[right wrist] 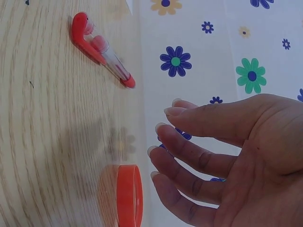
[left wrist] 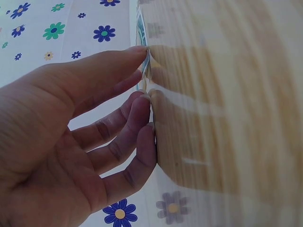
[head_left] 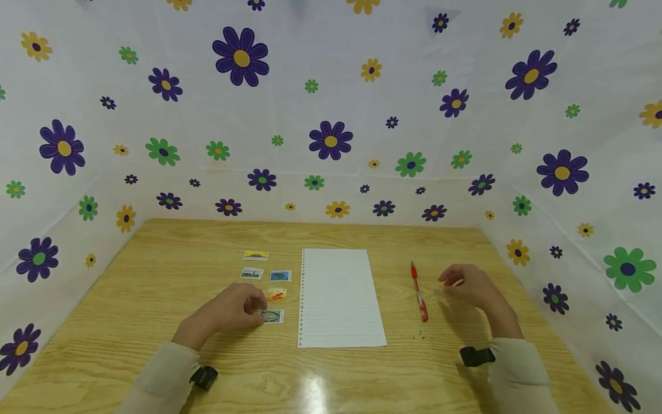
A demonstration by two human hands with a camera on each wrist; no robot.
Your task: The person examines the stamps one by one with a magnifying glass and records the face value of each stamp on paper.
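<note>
Left of the paper, the left hand touches a green stamp, pinching or not I cannot tell; right of the paper, the right hand hovers, fingers relaxed

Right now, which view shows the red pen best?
The head view: the red pen lies fully visible, tip included. The right wrist view shows it foreshortened, tip unclear; the left wrist view shows none of it.

Wood-grain tbl w/ 5 sm pic cards L, lined ppr ctr, red pen & specks R
</note>
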